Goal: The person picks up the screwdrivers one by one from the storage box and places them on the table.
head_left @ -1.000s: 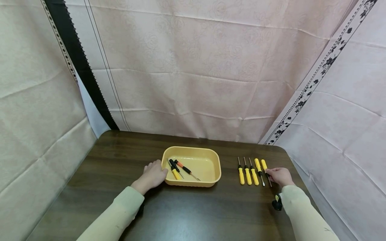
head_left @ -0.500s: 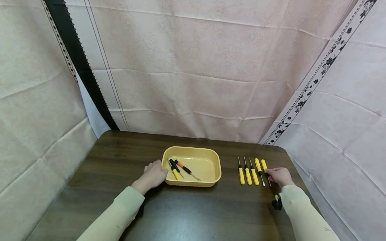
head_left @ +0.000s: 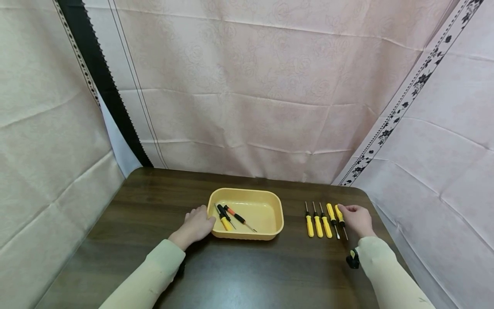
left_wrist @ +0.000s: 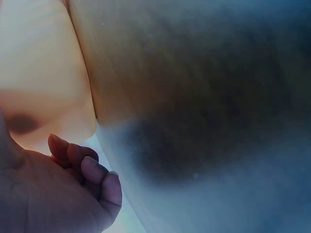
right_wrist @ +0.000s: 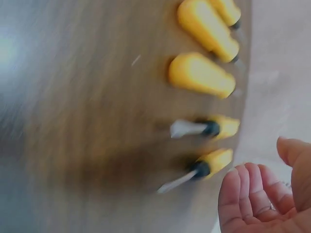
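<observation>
My left hand (head_left: pixel 195 224) grips the left edge of a yellow plastic tray (head_left: pixel 279 214); its curled fingers (left_wrist: pixel 104 179) show beside the tray wall in the left wrist view. Inside lie a yellow-handled screwdriver (head_left: pixel 225 222), a black one (head_left: pixel 221 210) and an orange-and-black one (head_left: pixel 238 217). My right hand (head_left: pixel 358 219) is over the rightmost yellow screwdriver (head_left: pixel 341 223) of a row, fingertips close to its handle end. In the right wrist view, thumb and fingers stand apart, with that screwdriver (right_wrist: pixel 200 168) beyond them. Whether they touch it is unclear.
Left of it lies another yellow screwdriver (head_left: pixel 333 216) with its tip toward me. Three more, such as the leftmost screwdriver (head_left: pixel 310 225), point away. The dark wooden table (head_left: pixel 247 274) is bounded behind by a hanging pale cloth (head_left: pixel 247 107).
My right hand has moved from the rightmost screwdriver's black collar up toward its handle end. The left hand and tray have stayed in place.
</observation>
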{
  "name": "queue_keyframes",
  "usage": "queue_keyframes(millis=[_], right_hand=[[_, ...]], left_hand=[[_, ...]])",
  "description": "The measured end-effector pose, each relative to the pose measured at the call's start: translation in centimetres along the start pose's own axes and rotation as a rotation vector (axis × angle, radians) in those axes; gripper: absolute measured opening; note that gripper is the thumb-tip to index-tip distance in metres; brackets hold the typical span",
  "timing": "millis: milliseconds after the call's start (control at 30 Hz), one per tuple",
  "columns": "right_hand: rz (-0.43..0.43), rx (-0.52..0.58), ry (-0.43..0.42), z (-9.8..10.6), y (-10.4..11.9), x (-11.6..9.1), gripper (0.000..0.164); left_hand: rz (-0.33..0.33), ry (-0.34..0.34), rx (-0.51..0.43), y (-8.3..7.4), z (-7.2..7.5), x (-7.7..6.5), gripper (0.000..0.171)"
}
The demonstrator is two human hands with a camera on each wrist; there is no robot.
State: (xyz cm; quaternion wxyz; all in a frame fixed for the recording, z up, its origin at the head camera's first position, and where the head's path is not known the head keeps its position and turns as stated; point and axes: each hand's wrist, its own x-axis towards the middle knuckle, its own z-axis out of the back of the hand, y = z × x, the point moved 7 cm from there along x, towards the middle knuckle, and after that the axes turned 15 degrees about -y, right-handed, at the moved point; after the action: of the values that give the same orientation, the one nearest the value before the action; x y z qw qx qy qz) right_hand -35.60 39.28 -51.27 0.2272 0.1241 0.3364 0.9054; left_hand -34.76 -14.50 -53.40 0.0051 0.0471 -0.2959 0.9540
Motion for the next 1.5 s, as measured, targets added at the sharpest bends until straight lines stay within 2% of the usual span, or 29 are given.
queue_keyframes(millis=[167,333,433,567,667,833,1200,1500], right_hand=[[0.065,0.117,0.055,-1.2,3.7,-0.7,0.078],[0.063,0.217,0.136,-2.7,6.3,-1.6,0.077],[0.049,0.253,0.159,-3.2,6.9,-1.9,0.072],[0.045,0.254,0.18,-3.4,7.2,-2.3,0.072],[0.058,0.267,0.202,-3.7,7.9,-2.7,0.074],[0.078,0.311,0.22,-4.4,9.3,-3.0,0.065],[0.116,0.34,0.283,-6.1,13.6,-4.7,0.064],[0.129,0.438,0.341,-7.5,16.4,-6.0,0.053]], left_hand=[[0.004,-0.008,0.006,0.4,0.3,-0.1,0.051],[0.01,-0.013,0.021,0.6,0.2,0.0,0.044],[0.004,-0.01,0.02,0.4,0.0,0.1,0.042],[-0.009,-0.009,0.019,-0.1,-0.2,0.2,0.046],[-0.005,-0.015,0.023,-0.3,-0.2,0.2,0.049],[-0.002,-0.017,0.022,-0.1,-0.2,0.2,0.052],[0.007,-0.019,0.031,0.2,-0.1,0.3,0.053],[0.008,-0.015,0.023,-0.1,-0.1,0.2,0.047]])
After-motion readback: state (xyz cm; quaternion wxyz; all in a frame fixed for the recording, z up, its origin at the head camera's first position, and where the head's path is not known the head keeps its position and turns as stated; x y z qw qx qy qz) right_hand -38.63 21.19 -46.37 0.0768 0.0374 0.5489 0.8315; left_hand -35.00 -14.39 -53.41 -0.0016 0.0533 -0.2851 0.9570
